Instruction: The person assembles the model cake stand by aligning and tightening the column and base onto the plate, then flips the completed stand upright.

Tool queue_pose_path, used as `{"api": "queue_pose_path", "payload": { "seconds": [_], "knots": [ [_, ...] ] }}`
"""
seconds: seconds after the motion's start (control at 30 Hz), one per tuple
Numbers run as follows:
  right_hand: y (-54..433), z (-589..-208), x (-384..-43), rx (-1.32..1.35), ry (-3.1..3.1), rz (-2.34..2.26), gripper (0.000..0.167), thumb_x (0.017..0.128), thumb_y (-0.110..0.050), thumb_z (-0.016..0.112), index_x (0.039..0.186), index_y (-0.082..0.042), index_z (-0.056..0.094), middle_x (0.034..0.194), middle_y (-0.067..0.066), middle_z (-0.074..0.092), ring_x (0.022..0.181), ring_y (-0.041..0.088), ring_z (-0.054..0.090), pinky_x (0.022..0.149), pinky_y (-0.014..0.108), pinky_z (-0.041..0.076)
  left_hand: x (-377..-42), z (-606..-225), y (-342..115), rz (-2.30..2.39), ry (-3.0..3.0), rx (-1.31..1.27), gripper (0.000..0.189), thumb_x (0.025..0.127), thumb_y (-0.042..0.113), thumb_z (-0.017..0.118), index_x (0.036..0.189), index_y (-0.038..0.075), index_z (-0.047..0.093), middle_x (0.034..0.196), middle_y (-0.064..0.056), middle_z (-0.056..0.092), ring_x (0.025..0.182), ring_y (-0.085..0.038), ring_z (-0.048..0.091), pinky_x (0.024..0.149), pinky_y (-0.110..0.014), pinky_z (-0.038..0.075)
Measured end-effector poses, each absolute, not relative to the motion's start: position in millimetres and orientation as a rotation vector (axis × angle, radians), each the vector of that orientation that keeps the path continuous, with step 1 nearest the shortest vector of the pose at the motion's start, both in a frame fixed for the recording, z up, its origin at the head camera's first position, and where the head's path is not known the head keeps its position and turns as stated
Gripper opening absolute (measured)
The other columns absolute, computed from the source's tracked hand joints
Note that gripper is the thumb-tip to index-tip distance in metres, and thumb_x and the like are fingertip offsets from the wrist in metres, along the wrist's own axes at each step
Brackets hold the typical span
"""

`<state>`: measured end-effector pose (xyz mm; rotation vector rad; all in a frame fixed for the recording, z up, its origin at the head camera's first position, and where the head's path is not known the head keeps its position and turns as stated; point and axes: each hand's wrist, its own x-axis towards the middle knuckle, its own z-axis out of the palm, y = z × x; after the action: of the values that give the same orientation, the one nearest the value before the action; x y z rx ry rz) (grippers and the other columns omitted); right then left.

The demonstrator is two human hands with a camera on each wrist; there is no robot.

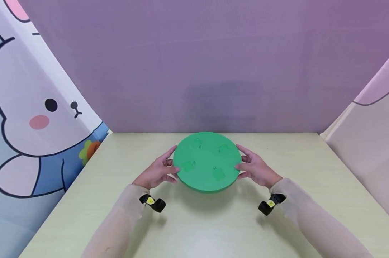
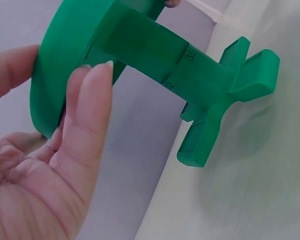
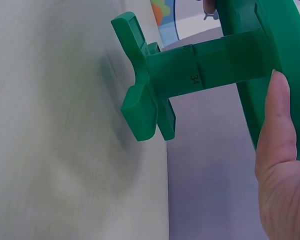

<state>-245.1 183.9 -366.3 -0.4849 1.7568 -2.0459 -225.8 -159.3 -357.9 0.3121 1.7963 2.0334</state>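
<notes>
A small green pedestal table [image 1: 207, 161] with a round top is held between both hands near the back middle of the tabletop. My left hand [image 1: 159, 170] grips the left rim, thumb on the upper face and other fingers at the edge and below. On the opposite rim, my right hand [image 1: 257, 168] pinches in much the same way. Both wrist views show the square column [image 2: 155, 55], marked with small numbers, and splayed feet [image 3: 140, 115] at its lower end. Whether the feet touch the tabletop I cannot tell. Faint square marks and numbers dot the round top.
The pale wooden tabletop [image 1: 207, 229] reaches back to a purple cloth wall [image 1: 213, 71]. A cloth printed with a cartoon rabbit [image 1: 29, 107] hangs at the left, and a pale cloth [image 1: 368, 143] at the right. Black wrist devices [image 1: 153, 203] sit on both sleeves.
</notes>
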Motion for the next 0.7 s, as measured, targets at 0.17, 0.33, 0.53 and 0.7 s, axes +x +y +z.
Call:
{"api": "queue_pose_path", "payload": {
  "seconds": [0.17, 0.33, 0.53, 0.7],
  "knots": [
    [186, -367, -248, -0.475, 1.784, -2.042, 0.083, 0.089, 0.012, 0.049, 0.153, -0.004, -0.001, 0.117, 0.015, 0.050, 0.090, 0.017, 0.065, 0.068, 0.032, 0.056, -231, -359, -155, 2.049, 1.805, 0.299, 0.087, 0.089, -0.014, 0.050, 0.156, 0.017, 0.003, 0.088, -0.006, 0.055, 0.066, -0.014, 0.061, 0.060, -0.032, 0.055],
    [185, -370, -251, -0.445, 1.783, -2.071, 0.084, 0.088, 0.013, 0.048, 0.153, -0.004, -0.001, 0.121, 0.017, 0.048, 0.088, 0.016, 0.065, 0.067, 0.030, 0.056, -238, -363, -151, 2.107, 1.791, 0.277, 0.085, 0.089, -0.014, 0.050, 0.155, 0.015, 0.005, 0.085, -0.005, 0.054, 0.065, -0.013, 0.061, 0.058, -0.030, 0.055],
    [184, -376, -254, -0.406, 1.791, -2.132, 0.082, 0.088, 0.014, 0.047, 0.153, -0.003, 0.000, 0.123, 0.020, 0.044, 0.084, 0.014, 0.064, 0.068, 0.028, 0.055, -245, -369, -143, 2.171, 1.794, 0.215, 0.081, 0.089, -0.013, 0.048, 0.155, 0.012, 0.008, 0.082, -0.003, 0.050, 0.063, -0.010, 0.059, 0.057, -0.028, 0.055],
    [186, -378, -256, -0.412, 1.783, -2.170, 0.079, 0.089, 0.013, 0.045, 0.153, -0.002, 0.000, 0.129, 0.025, 0.041, 0.089, 0.013, 0.064, 0.071, 0.028, 0.055, -249, -373, -137, 2.167, 1.835, 0.174, 0.080, 0.090, -0.012, 0.049, 0.155, 0.012, 0.010, 0.079, -0.002, 0.048, 0.062, -0.009, 0.057, 0.057, -0.028, 0.054]
  ]
}}
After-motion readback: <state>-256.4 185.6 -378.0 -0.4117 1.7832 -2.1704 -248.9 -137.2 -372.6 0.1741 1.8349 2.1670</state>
